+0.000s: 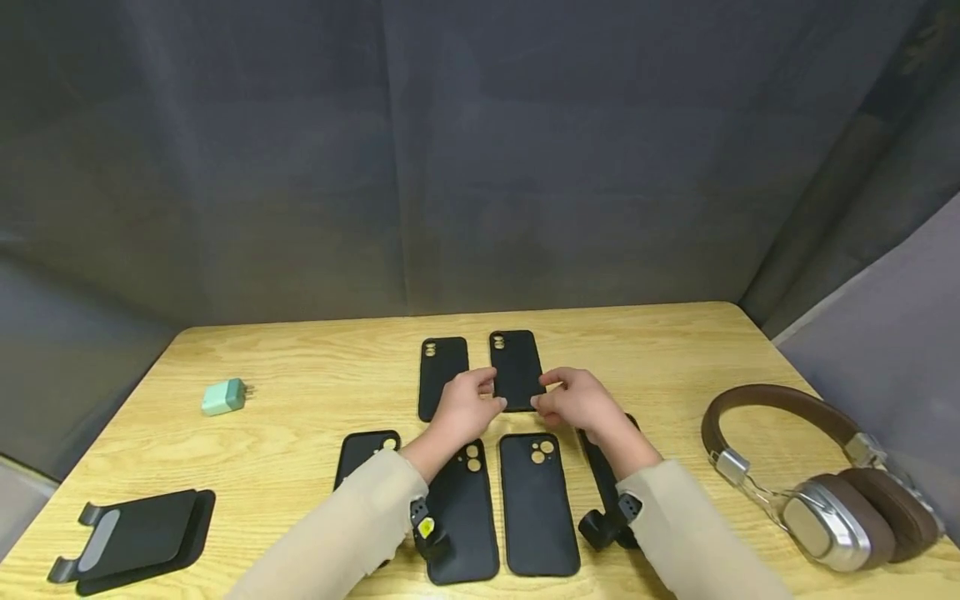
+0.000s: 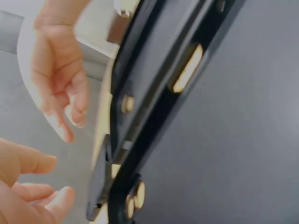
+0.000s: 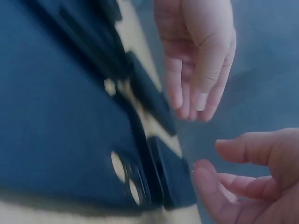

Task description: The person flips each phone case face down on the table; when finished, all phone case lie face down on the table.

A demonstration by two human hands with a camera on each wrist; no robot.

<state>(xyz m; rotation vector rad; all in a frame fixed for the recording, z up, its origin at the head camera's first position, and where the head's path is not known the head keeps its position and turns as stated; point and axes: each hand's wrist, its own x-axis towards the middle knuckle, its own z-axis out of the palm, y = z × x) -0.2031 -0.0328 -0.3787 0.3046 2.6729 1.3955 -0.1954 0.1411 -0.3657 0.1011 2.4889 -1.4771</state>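
Several black phone cases lie on a wooden table (image 1: 675, 358) in two rows. Both of my hands hover at the near end of the back right case (image 1: 516, 367). My left hand (image 1: 468, 402) is at its left corner and my right hand (image 1: 577, 402) at its right corner, fingertips facing each other. In the left wrist view my left hand (image 2: 28, 186) has loosely bent fingers and holds nothing, as does my right hand (image 3: 252, 177) in the right wrist view. A second case (image 1: 442, 377) lies left of them. The front row cases (image 1: 538, 500) lie under my forearms.
A mint-green charger plug (image 1: 223, 397) sits at the left. A black folding stand (image 1: 135, 540) lies at the front left corner. Brown and silver headphones (image 1: 817, 475) rest at the right edge. A grey curtain (image 1: 480, 150) closes off the back.
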